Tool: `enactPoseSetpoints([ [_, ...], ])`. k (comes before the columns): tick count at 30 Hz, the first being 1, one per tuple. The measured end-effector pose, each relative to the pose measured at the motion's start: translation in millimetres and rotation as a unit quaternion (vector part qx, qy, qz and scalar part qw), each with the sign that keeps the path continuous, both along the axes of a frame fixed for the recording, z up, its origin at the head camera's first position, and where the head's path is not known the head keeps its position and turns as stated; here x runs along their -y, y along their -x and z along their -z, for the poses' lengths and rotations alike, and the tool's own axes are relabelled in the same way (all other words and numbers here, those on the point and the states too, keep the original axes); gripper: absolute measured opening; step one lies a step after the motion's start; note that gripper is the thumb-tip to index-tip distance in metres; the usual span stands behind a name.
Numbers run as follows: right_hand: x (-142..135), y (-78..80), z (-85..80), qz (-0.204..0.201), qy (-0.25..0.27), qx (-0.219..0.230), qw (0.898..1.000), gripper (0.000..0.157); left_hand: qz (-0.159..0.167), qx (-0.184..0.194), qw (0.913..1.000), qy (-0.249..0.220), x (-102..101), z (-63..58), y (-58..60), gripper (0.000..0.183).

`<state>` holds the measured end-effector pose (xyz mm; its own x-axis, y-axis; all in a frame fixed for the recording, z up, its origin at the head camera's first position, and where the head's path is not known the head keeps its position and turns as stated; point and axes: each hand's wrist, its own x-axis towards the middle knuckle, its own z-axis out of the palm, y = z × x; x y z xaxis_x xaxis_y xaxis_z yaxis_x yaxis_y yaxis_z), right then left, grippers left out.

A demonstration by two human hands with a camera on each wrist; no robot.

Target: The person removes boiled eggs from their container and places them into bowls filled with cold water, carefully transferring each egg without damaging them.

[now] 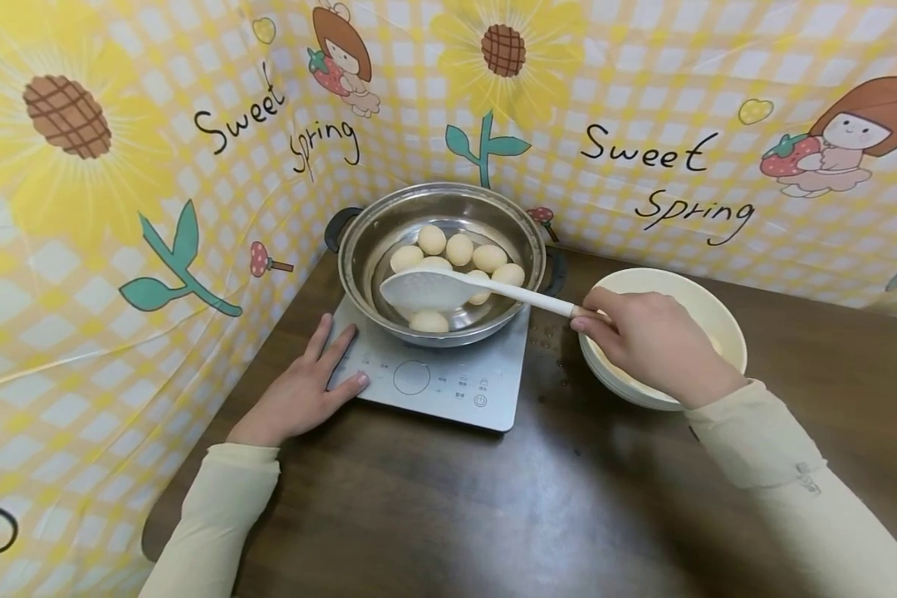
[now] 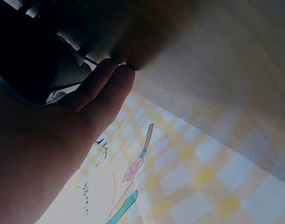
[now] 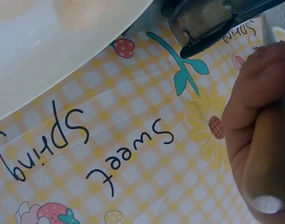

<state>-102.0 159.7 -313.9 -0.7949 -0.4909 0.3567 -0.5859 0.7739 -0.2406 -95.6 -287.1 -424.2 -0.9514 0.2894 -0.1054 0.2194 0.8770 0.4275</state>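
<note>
My right hand [image 1: 658, 340] grips the wooden handle [image 3: 266, 163] of a large white spoon [image 1: 426, 289]. The spoon's bowl is over the front of a wide steel pot [image 1: 493, 212], overlapping some of the several pale eggs [image 1: 459, 249] inside. One egg [image 1: 429, 321] lies near the pot's front wall. My left hand [image 1: 302, 386] rests with fingers spread at the left edge of a white induction cooktop [image 1: 456, 407], on which the pot stands. In the left wrist view, straight fingers [image 2: 110, 93] show beside the dark cooktop side.
A cream bowl [image 1: 706, 303] stands right of the pot, partly hidden under my right hand; rounded pale shapes [image 3: 81, 11] show in it. Black pot handles [image 1: 556, 272] stick out on both sides. Water drops dot the brown table [image 1: 433, 515]. A checked yellow cloth [image 1: 643, 75] hangs behind.
</note>
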Motion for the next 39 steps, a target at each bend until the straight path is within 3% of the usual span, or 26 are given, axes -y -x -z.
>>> enactPoseSetpoints([
  [8, -8.6, -6.1, -5.2, -0.013, -0.013, -0.013, 1.0, 0.01, 0.0, 0.001, 1.0, 0.001, 1.6, -3.2, -2.6, 0.085],
  [24, -14.8, -7.3, -14.2, -0.025, -0.028, 0.029, 0.999, 0.009, 0.004, 0.0, 1.0, -0.007, 1.6, -6.6, -0.8, 0.085],
  [33, -15.6, -0.1, -27.0, -0.014, -0.073, 0.139, 0.988, 0.018, 0.012, -0.005, 0.9999, 0.0, 1.2, -4.6, 3.2, 0.085],
  [39, -13.0, 10.0, -36.2, 0.009, -0.064, 0.264, 0.962, 0.03, 0.009, -0.002, 1.0, -0.001, 2.6, 0.0, 2.1, 0.085],
])
